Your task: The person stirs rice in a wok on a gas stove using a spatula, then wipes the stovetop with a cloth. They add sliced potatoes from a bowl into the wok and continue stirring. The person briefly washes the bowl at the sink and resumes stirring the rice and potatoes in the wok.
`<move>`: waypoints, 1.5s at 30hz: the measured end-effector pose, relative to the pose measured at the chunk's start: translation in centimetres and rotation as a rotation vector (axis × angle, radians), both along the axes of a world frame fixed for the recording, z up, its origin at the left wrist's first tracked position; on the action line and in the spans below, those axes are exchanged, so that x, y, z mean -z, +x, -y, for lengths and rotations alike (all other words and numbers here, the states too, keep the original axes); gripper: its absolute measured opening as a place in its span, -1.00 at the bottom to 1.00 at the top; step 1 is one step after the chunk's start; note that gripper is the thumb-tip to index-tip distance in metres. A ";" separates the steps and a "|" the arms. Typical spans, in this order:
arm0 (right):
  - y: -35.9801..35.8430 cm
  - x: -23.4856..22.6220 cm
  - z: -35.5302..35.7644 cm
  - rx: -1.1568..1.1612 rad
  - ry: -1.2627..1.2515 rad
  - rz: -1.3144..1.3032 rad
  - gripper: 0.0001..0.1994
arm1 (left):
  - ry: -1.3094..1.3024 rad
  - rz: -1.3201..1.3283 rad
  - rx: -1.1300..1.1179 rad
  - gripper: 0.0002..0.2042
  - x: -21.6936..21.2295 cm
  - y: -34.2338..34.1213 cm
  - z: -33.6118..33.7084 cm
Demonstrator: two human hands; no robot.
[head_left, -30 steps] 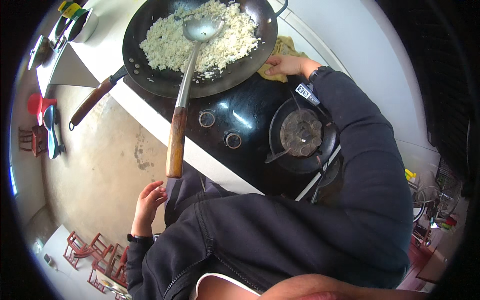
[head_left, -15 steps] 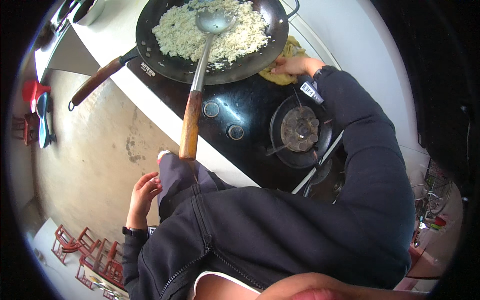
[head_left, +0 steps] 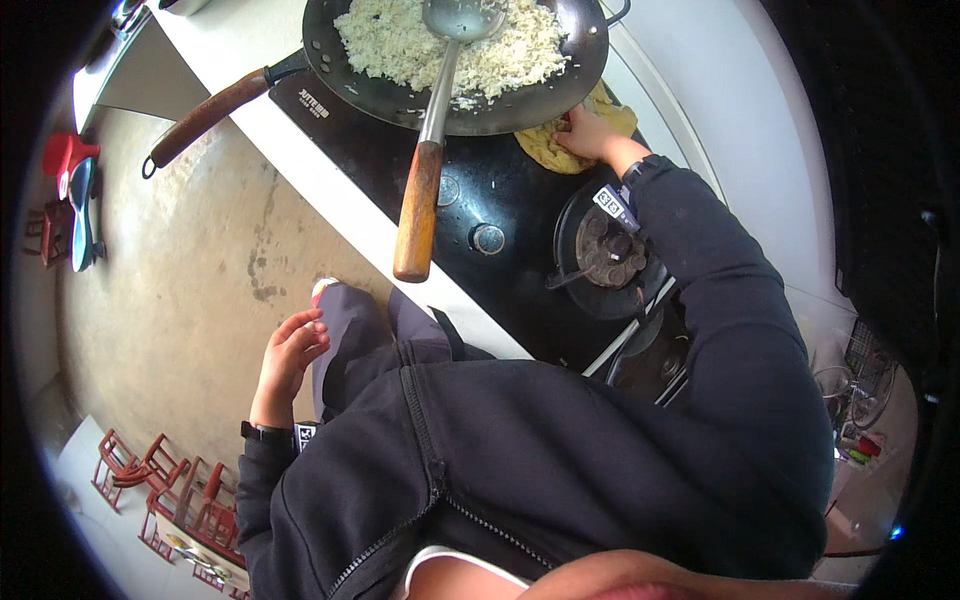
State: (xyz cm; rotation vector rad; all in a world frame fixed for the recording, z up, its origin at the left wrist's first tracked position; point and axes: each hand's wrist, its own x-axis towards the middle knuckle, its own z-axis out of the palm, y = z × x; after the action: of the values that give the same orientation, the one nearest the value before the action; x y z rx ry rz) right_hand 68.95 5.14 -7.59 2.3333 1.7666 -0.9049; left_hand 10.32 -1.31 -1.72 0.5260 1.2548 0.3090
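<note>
My right hand (head_left: 592,136) presses down on a yellow cloth (head_left: 548,152), its fingers closed over it, on the black cooktop (head_left: 365,135) just under the near right rim of a dark wok (head_left: 365,92). White cooked rice (head_left: 385,42) fills the wok's middle. A wok spatula (head_left: 418,205) lies across the rim, its metal head on the rice and its wooden handle sticking out toward me. Low at my left side, my left hand (head_left: 288,358) is empty, with fingers loosely bent and apart.
The wok's wooden side handle (head_left: 215,113) juts left past the white counter edge (head_left: 365,217). By my right forearm sits a bare burner (head_left: 608,252). A knob (head_left: 488,238) stands on the cooktop. Red-brown chairs (head_left: 165,470) and a blue scooter-like object (head_left: 82,215) are on the floor at left.
The view has shifted, so the wok sits higher in it. My right hand and the cloth have slid slightly nearer me along the cooktop, and the cloth looks more spread. My left hand stays lowered.
</note>
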 end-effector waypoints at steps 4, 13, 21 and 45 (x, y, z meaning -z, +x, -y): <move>-4.1 -2.3 0.1 -0.067 -0.131 0.083 -0.32 | 0.001 0.017 0.013 -0.68 0.2 0.1 -0.3; -11.7 -4.1 2.5 -0.190 -0.086 0.118 -0.51 | -0.007 0.053 -0.007 -0.70 0.7 -0.1 -0.2; -14.2 -3.4 7.1 -0.316 -0.058 0.104 -0.60 | 0.021 0.082 0.066 -0.68 0.7 -0.5 -1.4; -19.5 -6.9 12.9 -0.546 -0.486 0.023 -0.72 | 0.678 0.253 0.982 -0.62 -0.3 9.0 -3.4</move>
State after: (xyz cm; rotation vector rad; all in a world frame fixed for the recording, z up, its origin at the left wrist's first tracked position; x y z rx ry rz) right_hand 49.49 -7.71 -0.68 1.4604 1.7788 -1.0429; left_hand 19.29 2.14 -1.40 1.5499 0.5052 -0.0538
